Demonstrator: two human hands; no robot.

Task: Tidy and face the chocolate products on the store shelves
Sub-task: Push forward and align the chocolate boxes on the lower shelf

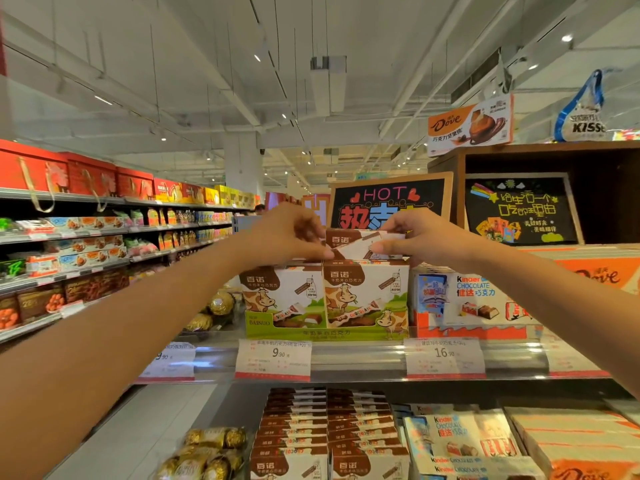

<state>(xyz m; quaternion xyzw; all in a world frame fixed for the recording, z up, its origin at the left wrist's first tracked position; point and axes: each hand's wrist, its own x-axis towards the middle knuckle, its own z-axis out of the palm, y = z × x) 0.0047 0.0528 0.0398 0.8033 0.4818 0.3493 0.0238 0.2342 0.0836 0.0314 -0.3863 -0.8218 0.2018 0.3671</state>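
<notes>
A small brown-and-white cow-print chocolate box (356, 244) is held above the top shelf, tilted. My left hand (287, 233) pinches its left end and my right hand (415, 237) grips its right end. Directly below stand two rows of the same cow-print chocolate boxes (325, 296) in a green display tray (263, 323). More of these boxes (325, 434) lie stacked on the lower shelf.
Kinder chocolate boxes (474, 299) stand right of the tray, orange Dove boxes (595, 271) further right. Gold foil chocolates (214, 310) sit left. Price tags (273, 358) line the shelf edge. Chalkboard signs (391, 199) stand behind. A snack aisle (86, 244) runs along the left.
</notes>
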